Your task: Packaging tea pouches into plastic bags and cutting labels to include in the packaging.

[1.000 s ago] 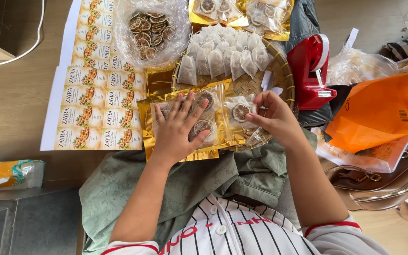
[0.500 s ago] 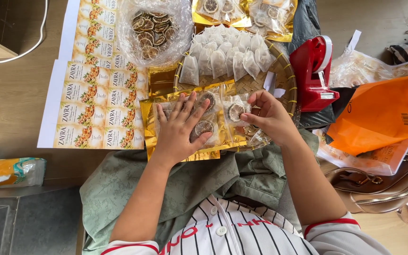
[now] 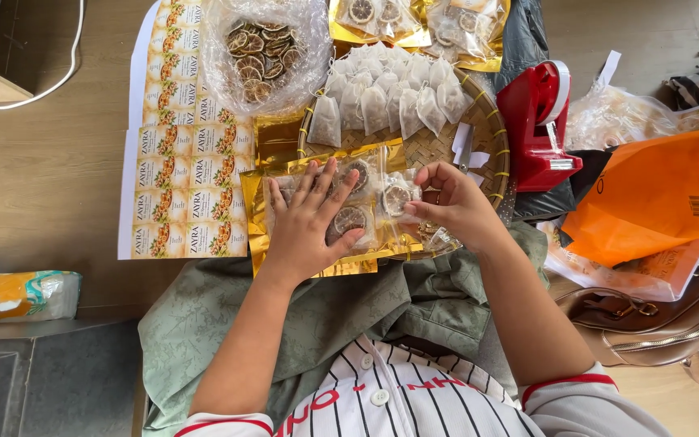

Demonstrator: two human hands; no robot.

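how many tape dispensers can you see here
1. The red tape dispenser stands right of the woven tray, beyond the right hand; others may be hidden under the bags.

Label sheets left of woven tray

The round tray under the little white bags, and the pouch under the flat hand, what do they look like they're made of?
The round tray looks like woven bamboo or rattan: tan plaited strips with a bound rim, matte. The pouch under the left hand seems to be gold foil with a clear plastic front: shiny creases, and dried fruit slices show through. The right hand pinches its edge.
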